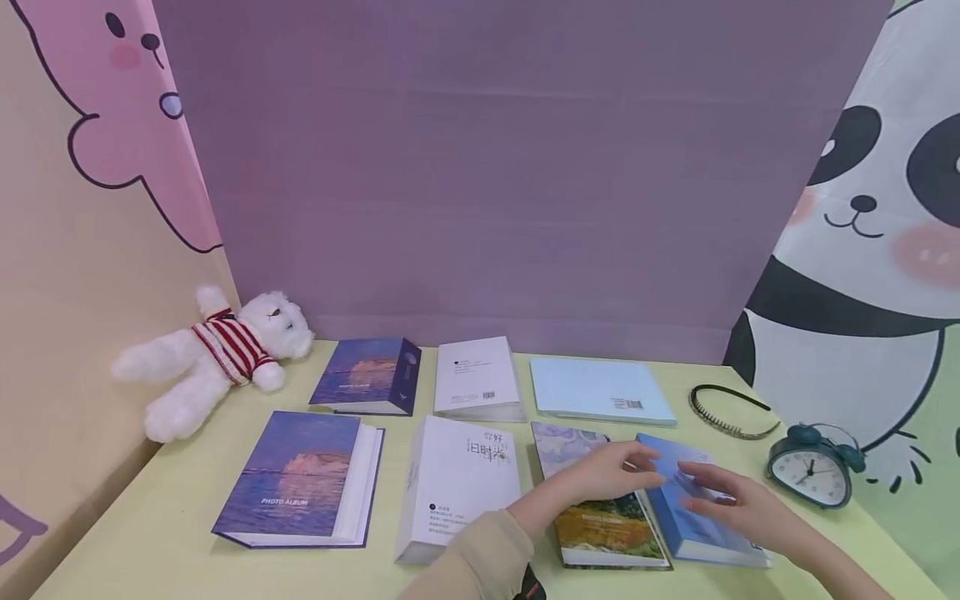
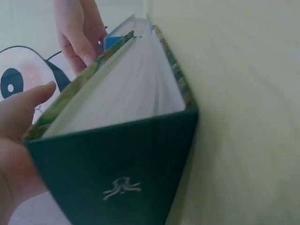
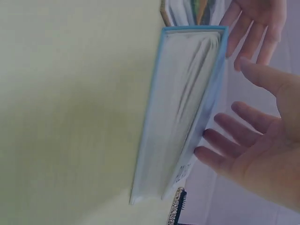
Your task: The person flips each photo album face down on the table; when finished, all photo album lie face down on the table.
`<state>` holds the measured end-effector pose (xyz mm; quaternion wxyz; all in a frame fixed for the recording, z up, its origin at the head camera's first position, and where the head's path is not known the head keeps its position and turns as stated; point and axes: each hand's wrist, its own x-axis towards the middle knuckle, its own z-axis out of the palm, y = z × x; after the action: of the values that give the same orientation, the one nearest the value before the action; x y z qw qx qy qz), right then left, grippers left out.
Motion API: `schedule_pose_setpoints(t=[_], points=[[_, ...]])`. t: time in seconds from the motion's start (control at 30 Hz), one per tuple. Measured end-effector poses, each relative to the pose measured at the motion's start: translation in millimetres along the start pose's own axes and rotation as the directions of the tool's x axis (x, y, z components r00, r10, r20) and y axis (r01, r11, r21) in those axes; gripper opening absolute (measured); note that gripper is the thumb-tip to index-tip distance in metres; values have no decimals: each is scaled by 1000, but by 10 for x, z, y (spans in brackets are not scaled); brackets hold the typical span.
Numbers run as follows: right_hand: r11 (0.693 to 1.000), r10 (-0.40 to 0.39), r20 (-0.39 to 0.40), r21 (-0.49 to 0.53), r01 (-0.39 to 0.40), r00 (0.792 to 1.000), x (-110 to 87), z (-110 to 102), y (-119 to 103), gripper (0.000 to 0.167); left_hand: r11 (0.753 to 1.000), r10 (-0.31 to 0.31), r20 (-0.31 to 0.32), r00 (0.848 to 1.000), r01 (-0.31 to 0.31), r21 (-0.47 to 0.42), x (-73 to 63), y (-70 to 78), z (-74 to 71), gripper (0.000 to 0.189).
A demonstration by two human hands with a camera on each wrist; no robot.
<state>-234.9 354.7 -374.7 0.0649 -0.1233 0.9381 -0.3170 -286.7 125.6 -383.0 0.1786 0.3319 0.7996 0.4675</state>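
Observation:
Over the front right of the table, my left hand hovers above a photo album with a painted landscape cover. Its fingers are loosely bent and reach toward the light-blue album beside it. The left wrist view shows the painted album's dark green spine and white page block. My right hand is above the blue album, fingers spread and apart from the thumb. In the right wrist view, its fingertips come right at the cover of the blue album, which lies flat. Neither hand grips anything.
Left of these lie a white album and a sunset-cover photo album. Another sunset album, a white book and a pale-blue book form a back row. A headband, alarm clock and teddy bear lie around them.

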Motion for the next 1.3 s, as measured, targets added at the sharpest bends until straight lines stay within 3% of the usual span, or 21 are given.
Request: schedule_pose_setpoints(t=[0.17, 0.4, 0.6, 0.7, 0.8, 1.03, 1.3], points=[[998, 30, 6, -63, -29, 1000, -99, 24, 6, 59, 1000, -23, 100, 995, 24, -3, -8, 0, 32, 40], [999, -1, 65, -50, 4, 998, -125, 32, 37, 63, 1000, -15, 127, 992, 13, 14, 10, -32, 57, 44], [996, -32, 94, -82, 40, 995, -125, 60, 109, 72, 991, -5, 184, 983, -20, 133, -35, -18, 64, 46], [976, -111, 44, -183, 117, 993, -136, 99, 173, 72, 987, -22, 209, 978, -13, 163, -72, 4, 71, 46], [934, -209, -44, -304, 186, 977, -151, 145, 222, 69, 987, -37, 215, 976, 2, 159, -89, 25, 86, 45], [902, -262, -138, -387, 192, 955, -138, 218, 128, 66, 989, -65, 235, 970, 31, 147, -77, 14, 100, 44], [855, -340, -198, -472, 214, 920, -64, 233, 67, 62, 988, -139, 183, 973, 126, 84, -39, -24, 126, 57]])
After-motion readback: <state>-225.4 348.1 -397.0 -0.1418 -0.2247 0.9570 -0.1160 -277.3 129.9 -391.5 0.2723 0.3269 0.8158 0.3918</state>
